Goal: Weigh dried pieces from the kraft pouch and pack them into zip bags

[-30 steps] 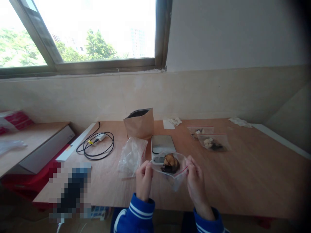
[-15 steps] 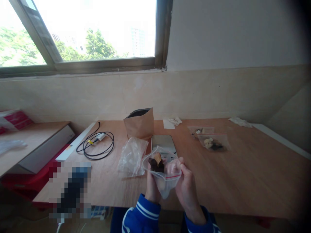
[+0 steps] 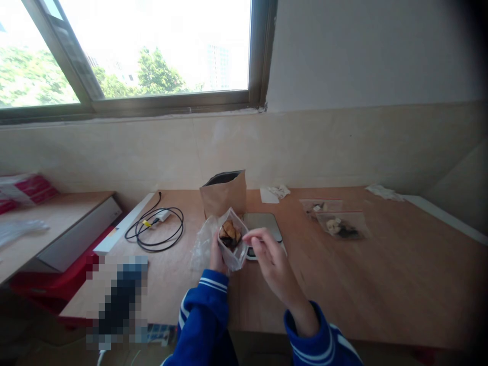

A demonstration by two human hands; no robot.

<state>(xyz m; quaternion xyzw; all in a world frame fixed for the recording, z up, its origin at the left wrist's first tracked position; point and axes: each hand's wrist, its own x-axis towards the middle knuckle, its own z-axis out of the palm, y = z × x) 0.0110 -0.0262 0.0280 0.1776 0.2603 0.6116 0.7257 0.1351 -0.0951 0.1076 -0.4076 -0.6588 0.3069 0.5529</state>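
My left hand (image 3: 217,256) is closed around a clear zip bag (image 3: 239,259) from its left side; most of those fingers are hidden behind it. The bag's mouth gapes upward, showing brown and dark dried pieces (image 3: 230,235) inside. At the bag's right rim, my right hand (image 3: 269,254) has its fingers partly stretched out and apart from the thumb. Its fingertips are at or very near the rim; whether they touch it I cannot tell. A flat kitchen scale (image 3: 263,223) lies behind the hands. Left of the bag is a crumpled clear plastic bag (image 3: 202,249).
A brown paper pouch (image 3: 224,195) stands upright with its top open. To the right lie two filled zip bags (image 3: 341,226), overlapping. A coiled black cable (image 3: 179,231) and a pixelated dark object (image 3: 120,300) are at left. Crumpled tissue (image 3: 280,191) lies near the wall.
The zip bag has moved up and left with my left hand and turned its mouth more toward me. My right hand has loosened from the rim, fingers now extended beside it.
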